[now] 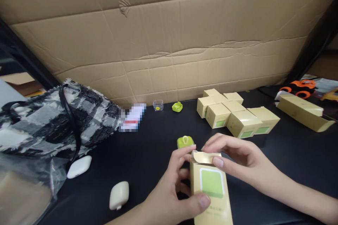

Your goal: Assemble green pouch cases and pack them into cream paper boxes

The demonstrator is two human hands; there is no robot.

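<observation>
A pale yellow cardboard box (pixel 211 207) with a green window on its front is tilted up close to me. My left hand (pixel 179 186) is wrapped around its left side, thumb on the front. At the box's top flap, my right hand (pixel 237 154) has its thumb on the front edge and its fingers curled behind. The flap looks partly raised; the inside is hidden. Just behind the box lies a green case (pixel 185 141) with a yellow loop. Nearer the left are a cream case (pixel 119 195) and a white earbud case (pixel 79 167).
Several small yellow boxes (pixel 244 121) stand grouped at the back right. A clear cup-like case (pixel 158 105) and a green open shell (pixel 177 107) sit near the cardboard wall (pixel 169 42). A frayed bag (pixel 89 119) fills the left; an opened carton (pixel 303 110) and orange toy (pixel 299 87) are right.
</observation>
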